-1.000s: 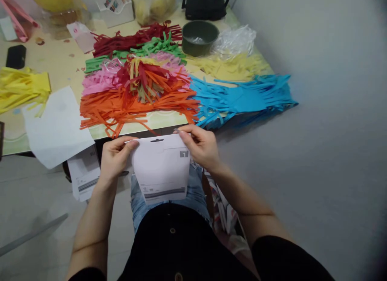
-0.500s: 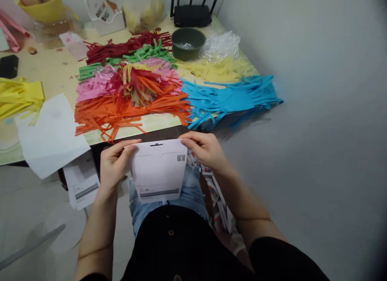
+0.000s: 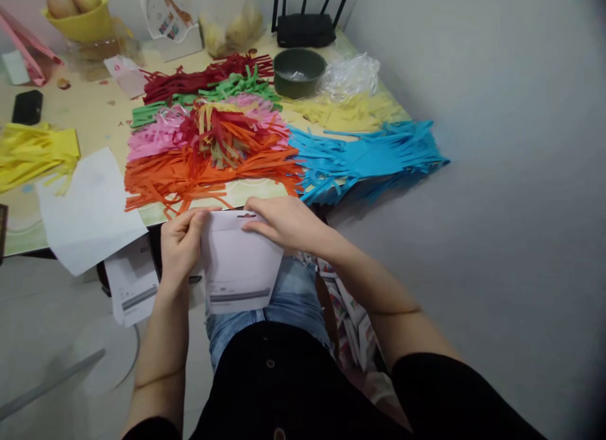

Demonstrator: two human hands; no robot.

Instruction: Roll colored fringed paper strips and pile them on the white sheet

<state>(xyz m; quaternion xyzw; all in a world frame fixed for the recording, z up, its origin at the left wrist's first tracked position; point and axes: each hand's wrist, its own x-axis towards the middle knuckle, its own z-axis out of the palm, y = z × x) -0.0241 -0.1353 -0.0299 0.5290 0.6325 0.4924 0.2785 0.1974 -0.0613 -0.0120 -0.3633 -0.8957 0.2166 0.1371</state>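
Note:
A white cardboard packet [image 3: 241, 263] with a hanging slot at its top and a grey stripe along its bottom is held over my lap. My left hand [image 3: 182, 241] is closed on its upper left corner, thumb in front. At the top edge, beside the slot, my right hand [image 3: 288, 222] pinches the packet between thumb and fingers, covering its upper right corner. Beyond my hands, orange tissue-paper fringe [image 3: 165, 178] lies along the table's near edge, with blue fringe [image 3: 364, 153] to its right.
Pink, green, dark red and yellow fringes lie on the table [image 3: 101, 105]. A dark green bowl [image 3: 299, 74], crumpled clear plastic [image 3: 350, 77] and a black router [image 3: 305, 29] stand behind. A white sheet [image 3: 89, 213] overhangs the front edge. A wall [image 3: 497, 175] borders the right side.
My right hand has moved left along the packet's top edge, from the corner to the slot. The packet has shifted slightly left. The view has turned a little.

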